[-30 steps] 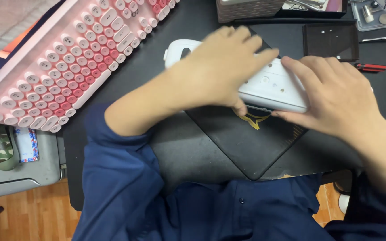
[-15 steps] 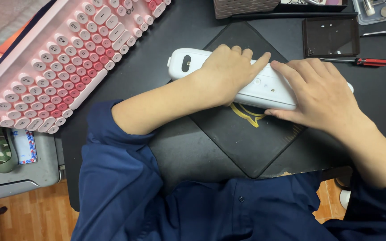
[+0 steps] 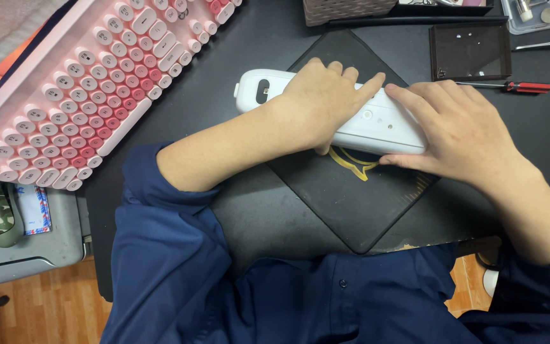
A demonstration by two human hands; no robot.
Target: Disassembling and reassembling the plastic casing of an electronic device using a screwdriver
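Observation:
A long white plastic device (image 3: 377, 124) with a dark slot near its left end lies across a black square mat (image 3: 351, 204) with a gold emblem. My left hand (image 3: 323, 105) lies over its middle, fingers wrapped over the top and thumb under the near edge. My right hand (image 3: 463, 134) grips its right end, fingers along the top, thumb at the near side. The device's right end is hidden under that hand.
A pink and white keyboard (image 3: 84, 95) with round keys lies tilted at the left. A red-handled screwdriver (image 3: 510, 86) and a small dark tray (image 3: 470, 52) sit at the back right, with a brown basket (image 3: 345, 9) behind. The black desk edge is near my body.
The device and both hands have shifted slightly toward me and to the left on the mat. My left fingers now spread further along the top.

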